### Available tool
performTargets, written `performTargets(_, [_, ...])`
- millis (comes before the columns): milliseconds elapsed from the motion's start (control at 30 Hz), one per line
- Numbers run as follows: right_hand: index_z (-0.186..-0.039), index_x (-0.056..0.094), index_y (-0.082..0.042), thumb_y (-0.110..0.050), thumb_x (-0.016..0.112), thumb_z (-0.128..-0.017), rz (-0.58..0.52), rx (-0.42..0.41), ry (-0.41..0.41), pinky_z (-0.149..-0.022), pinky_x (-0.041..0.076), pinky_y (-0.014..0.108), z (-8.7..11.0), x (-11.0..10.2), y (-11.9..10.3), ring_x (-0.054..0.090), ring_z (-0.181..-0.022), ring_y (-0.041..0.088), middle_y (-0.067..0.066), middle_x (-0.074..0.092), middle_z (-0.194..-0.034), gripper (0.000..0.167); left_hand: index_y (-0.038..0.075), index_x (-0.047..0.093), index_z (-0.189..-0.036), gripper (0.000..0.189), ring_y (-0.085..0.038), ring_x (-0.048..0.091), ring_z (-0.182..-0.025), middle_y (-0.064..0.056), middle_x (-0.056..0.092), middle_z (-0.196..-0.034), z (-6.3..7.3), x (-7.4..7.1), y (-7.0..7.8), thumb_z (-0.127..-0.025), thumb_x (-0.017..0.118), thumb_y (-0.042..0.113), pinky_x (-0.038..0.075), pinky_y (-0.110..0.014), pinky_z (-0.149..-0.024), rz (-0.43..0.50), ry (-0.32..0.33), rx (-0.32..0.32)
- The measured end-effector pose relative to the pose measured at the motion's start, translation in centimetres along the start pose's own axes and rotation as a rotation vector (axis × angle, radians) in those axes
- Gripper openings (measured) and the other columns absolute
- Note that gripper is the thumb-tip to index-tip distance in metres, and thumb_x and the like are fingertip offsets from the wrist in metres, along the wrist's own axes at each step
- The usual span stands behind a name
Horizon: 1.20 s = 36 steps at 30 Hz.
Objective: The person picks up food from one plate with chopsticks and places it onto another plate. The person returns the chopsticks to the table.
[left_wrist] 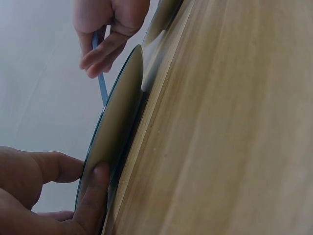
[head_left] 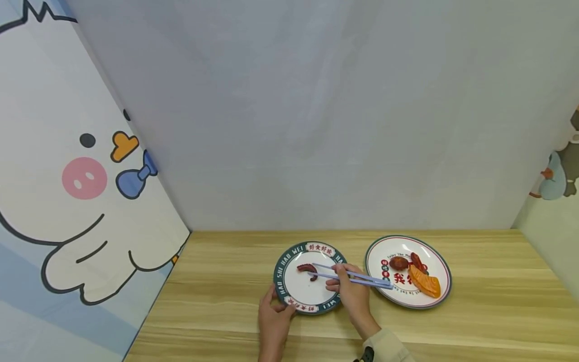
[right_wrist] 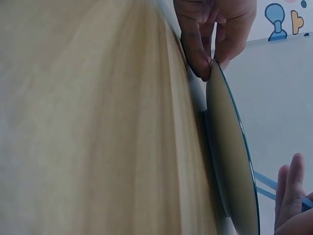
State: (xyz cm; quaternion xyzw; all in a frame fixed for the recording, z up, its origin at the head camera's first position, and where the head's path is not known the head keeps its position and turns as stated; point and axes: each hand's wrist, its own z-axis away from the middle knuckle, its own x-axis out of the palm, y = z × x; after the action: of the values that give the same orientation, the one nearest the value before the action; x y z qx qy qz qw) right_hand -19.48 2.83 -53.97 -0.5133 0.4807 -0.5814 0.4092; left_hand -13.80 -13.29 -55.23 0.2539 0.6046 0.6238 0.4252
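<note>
Your left hand [head_left: 275, 315] pinches the edge of the round, green-banded plate [head_left: 299, 292]; your right hand [head_left: 353, 292] grips slender, pale-blue chopsticks [head_left: 376, 283], tips at the curved, dark-red piece [head_left: 306, 268] on that plate. The white plate [head_left: 435, 262] alongside bears a ridged orange slab [head_left: 424, 282] and two reddish pieces [head_left: 399, 263]. The table [head_left: 497, 301] is wood-grained.

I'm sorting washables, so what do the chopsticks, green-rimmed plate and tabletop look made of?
Chopsticks: probably smooth plastic, given their even pale-blue colour. Green-rimmed plate: melamine or glazed ceramic, I can't tell which; its white centre looks smooth, with printed lettering around it. Tabletop: wood or wood-effect laminate, fairly matt, judging by its streaky grain.
</note>
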Motion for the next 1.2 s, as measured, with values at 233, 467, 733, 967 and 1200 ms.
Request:
performTargets(233, [-0.116, 0.064, 0.021, -0.006, 0.053, -0.11, 0.016, -0.011, 0.006, -0.065, 0.066, 0.029, -0.08, 0.22, 0.1, 0.073, -0.067, 0.01, 0.029, 0.072, -0.099, 0.03, -0.011, 0.045, -0.152, 0.08, -0.022, 0.061, -0.09, -0.022, 0.054, -0.128, -0.01, 0.01, 0.02, -0.078, 0.074, -0.016, 0.059, -0.022, -0.066, 0.007, -0.005, 0.013])
performTargets(467, [-0.111, 0.065, 0.023, -0.001, 0.057, -0.106, 0.039, -0.074, 0.029, -0.065, 0.065, 0.026, -0.26, 0.54, 0.35, 0.073, -0.063, 0.006, 0.032, 0.069, -0.099, 0.026, -0.011, 0.044, -0.153, 0.081, -0.023, 0.062, -0.091, -0.022, 0.053, -0.129, -0.07, 0.02, 0.05, -0.078, 0.074, -0.016, 0.06, -0.024, -0.067, 0.0, -0.006, 0.006])
performTargets(733, [-0.108, 0.07, 0.02, -0.001, 0.062, -0.104, 0.123, -0.122, 0.067, -0.063, 0.063, 0.023, 0.1, 0.64, 0.13, 0.072, -0.061, 0.001, 0.032, 0.069, -0.099, 0.023, -0.011, 0.044, -0.153, 0.08, -0.024, 0.061, -0.092, -0.022, 0.053, -0.129, -0.08, 0.07, 0.0, -0.078, 0.073, -0.017, 0.061, -0.024, -0.068, 0.013, -0.002, 0.0])
performTargets(967, [-0.108, 0.071, 0.019, -0.004, 0.063, -0.104, 0.101, -0.092, 0.102, -0.065, 0.063, 0.024, 0.31, 0.47, 0.26, 0.073, -0.062, 0.004, 0.03, 0.07, -0.098, 0.025, -0.011, 0.044, -0.153, 0.08, -0.025, 0.061, -0.093, -0.023, 0.051, -0.129, -0.05, 0.09, 0.13, -0.079, 0.072, -0.018, 0.064, -0.027, -0.07, 0.026, -0.01, -0.011])
performTargets(1200, [-0.109, 0.068, 0.022, -0.002, 0.061, -0.105, 0.051, -0.054, 0.151, -0.064, 0.063, 0.023, 0.21, 0.37, 0.59, 0.072, -0.058, 0.004, 0.031, 0.071, -0.098, 0.025, -0.01, 0.044, -0.153, 0.081, -0.025, 0.061, -0.093, -0.023, 0.052, -0.129, -0.2, 0.22, -0.04, -0.078, 0.072, -0.018, 0.064, -0.028, -0.071, 0.015, -0.007, -0.023])
